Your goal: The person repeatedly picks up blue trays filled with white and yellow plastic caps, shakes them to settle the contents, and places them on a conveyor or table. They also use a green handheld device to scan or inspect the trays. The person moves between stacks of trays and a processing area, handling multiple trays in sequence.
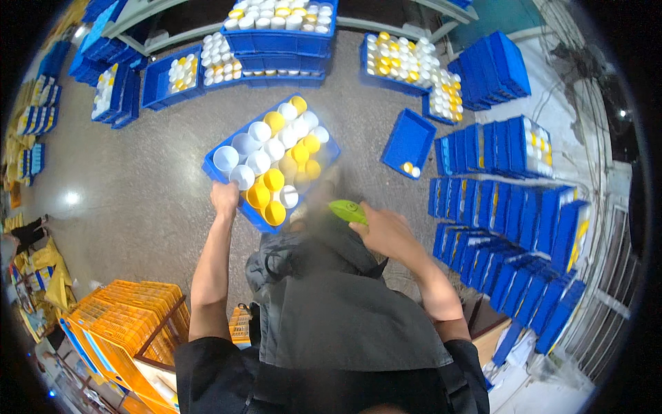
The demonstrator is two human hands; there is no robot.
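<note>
1. Stacked blue crates (510, 207) are crowding the right side, their contents mostly hidden.
2. A blue tray (219, 175) of yellow and white cups is tilting at centre.
3. The left hand (225, 198) is gripping its near edge, fingers clamped.
4. The right hand (387, 231) is closing around a green object (347, 210), partly hidden and hard to identify.

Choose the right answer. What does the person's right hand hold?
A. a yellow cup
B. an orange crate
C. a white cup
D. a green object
D: the right hand grips a green object beside the blue tray of white and yellow cups, whose near edge the left hand holds.
</note>
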